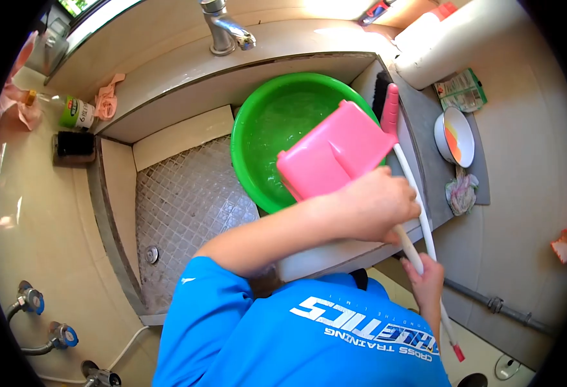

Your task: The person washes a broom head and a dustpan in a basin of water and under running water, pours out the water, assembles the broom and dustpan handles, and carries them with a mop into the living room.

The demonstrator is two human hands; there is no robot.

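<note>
A pink dustpan [335,151] lies tilted over a green basin [248,174] that holds water. My left hand [380,203] reaches across my body, fingers wrapped round a pale stick [409,250] just below the dustpan; the join between them is hidden. Lower down, my right hand [427,284] closes around the sticks near the pale one's end; which it grips is partly hidden. A long white pole [414,177] with a red tip runs past both hands. Its upper end meets a pink ridged socket [390,109] beside black bristles [381,90].
The basin stands in a tiled sink [187,206] under a metal faucet [225,32]. To the right are a white bowl [465,138], a green packet [461,90] and a crumpled plastic bag [461,193]. A bottle [77,113] and black brush [74,145] sit left; valves [32,300] are lower left.
</note>
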